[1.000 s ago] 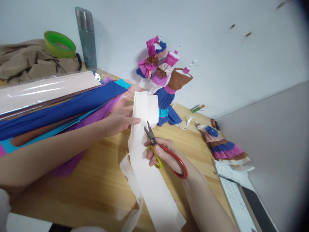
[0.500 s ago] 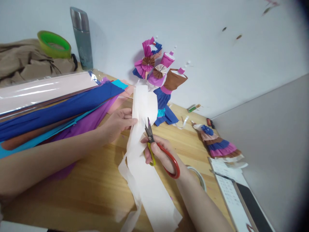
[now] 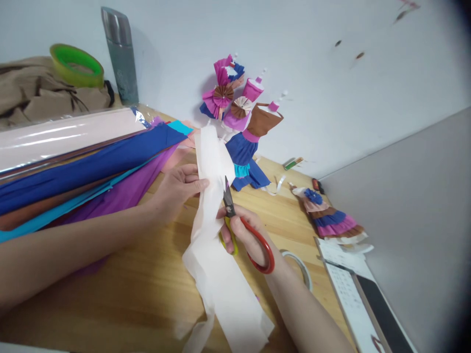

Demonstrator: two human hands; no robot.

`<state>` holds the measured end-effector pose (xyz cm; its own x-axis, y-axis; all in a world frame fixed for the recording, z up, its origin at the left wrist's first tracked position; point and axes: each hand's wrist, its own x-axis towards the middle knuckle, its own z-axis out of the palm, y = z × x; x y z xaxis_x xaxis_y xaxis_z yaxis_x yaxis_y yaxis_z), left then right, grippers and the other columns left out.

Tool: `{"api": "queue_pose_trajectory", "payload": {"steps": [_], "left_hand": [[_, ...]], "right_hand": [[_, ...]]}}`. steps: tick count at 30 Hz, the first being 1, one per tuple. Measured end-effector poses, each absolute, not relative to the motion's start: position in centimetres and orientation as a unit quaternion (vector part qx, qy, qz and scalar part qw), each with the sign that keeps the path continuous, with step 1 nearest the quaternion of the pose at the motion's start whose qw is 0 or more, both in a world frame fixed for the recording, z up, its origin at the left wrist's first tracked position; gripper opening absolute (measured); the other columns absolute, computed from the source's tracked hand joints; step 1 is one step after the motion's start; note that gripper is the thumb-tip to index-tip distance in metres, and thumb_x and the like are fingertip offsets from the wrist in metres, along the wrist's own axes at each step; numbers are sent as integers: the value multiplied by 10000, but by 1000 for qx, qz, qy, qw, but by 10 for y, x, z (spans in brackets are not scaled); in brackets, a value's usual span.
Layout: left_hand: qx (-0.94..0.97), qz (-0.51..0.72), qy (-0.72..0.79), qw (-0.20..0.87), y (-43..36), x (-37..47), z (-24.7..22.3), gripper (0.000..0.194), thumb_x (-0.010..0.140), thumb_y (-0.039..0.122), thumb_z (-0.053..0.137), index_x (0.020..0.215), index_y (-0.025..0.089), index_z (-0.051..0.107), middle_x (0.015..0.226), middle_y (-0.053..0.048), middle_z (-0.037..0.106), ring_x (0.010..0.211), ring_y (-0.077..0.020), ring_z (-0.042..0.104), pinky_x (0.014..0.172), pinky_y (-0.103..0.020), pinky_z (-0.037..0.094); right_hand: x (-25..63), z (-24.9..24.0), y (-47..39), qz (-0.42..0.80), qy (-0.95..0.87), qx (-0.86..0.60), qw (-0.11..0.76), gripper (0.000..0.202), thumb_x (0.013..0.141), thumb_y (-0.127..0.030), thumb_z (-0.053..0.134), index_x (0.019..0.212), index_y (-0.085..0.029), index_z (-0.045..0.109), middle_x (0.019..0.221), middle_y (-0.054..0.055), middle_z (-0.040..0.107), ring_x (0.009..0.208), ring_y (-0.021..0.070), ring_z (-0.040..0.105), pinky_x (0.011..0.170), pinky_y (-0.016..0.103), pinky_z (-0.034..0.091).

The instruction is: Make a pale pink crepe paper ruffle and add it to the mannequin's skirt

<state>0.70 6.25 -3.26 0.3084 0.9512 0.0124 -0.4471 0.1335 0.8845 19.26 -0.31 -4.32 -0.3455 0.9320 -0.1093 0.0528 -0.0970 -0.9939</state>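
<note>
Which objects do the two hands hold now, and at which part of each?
The right hand holds the scissors by the handles; the left hand pinches the white paper strip at its left edge.

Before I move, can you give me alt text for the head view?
The right hand holds scissors, blades at white paper pinched by the left hand. Coloured paper lies left; small dresses are behind.
</note>
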Motion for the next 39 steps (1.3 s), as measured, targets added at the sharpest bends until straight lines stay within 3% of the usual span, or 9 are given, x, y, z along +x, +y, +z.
{"api": "queue_pose_trajectory", "payload": {"steps": [11, 19, 28, 39], "left_hand": [[459, 481, 326, 672, 55, 8, -31, 307, 651, 296, 800, 907, 147, 716, 744, -37, 762, 624, -182, 688, 622, -292, 551], [444, 507, 307, 672, 52, 11, -30, 292, 656, 276, 809, 896, 141, 713, 804, -51, 775, 762, -216, 727, 690, -301, 569], [434, 518, 313, 668, 47, 12, -29, 277, 660, 266, 817, 900, 161, 724, 810, -35, 778, 714, -189, 717, 698, -298, 577], [420, 516, 299, 684, 49, 11, -34, 284, 699, 227, 793, 967, 166, 722, 865, -38, 782, 718, -181, 720, 667, -268, 565]], "right_hand": [[190, -35, -7, 604, -552, -437, 374, 492, 850, -650, 559, 929, -164, 561, 587, -31, 558, 405, 90, 509, 401, 215, 372], [189, -40, -5, 607, -559, -406, 394, 475, 873, -650, 518, 900, -177, 552, 548, -39, 543, 365, 94, 471, 389, 234, 362], [182, -32, -9, 611, -556, -394, 404, 481, 881, -655, 501, 783, -185, 536, 530, -42, 512, 355, 80, 424, 403, 243, 331], [189, -35, -8, 671, -517, -382, 369, 532, 827, -709, 527, 915, -185, 541, 595, -14, 555, 423, 112, 487, 410, 244, 376]]}}
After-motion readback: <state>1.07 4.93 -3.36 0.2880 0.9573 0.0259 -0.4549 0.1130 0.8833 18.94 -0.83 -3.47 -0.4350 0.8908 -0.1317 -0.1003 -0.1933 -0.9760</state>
